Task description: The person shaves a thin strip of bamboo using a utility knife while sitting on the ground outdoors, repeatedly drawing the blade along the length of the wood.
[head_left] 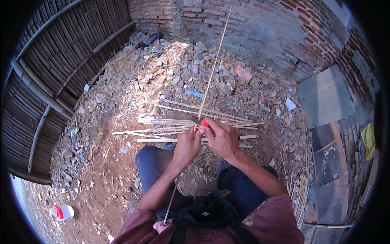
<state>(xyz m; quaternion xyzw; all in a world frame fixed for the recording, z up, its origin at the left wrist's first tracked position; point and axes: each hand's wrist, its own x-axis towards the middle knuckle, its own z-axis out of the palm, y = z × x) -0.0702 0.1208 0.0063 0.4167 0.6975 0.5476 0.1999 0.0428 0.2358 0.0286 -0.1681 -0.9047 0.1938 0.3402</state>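
A long, thin bamboo strip (pixel 213 69) runs from far ahead of me back toward my lap, its near end by a pink cloth (pixel 162 226) at my shirt. My left hand (pixel 187 145) is closed around the strip near its middle. In my right hand (pixel 223 140) is a knife (pixel 204 122) with a red handle, its dark blade lying against the strip just beyond my left fingers. Both thumbs meet close to the blade. Beneath and beyond my hands, several pale bamboo strips (pixel 156 140) lie crosswise on the ground in a loose pile.
Rubble and broken brick (pixel 162 69) cover the ground up to a brick wall (pixel 260 32). A bamboo fence (pixel 53 53) stands at left. A white container with a red lid (pixel 63 212) sits at lower left. Boards (pixel 327 97) lean at right, near more long strips (pixel 301 199).
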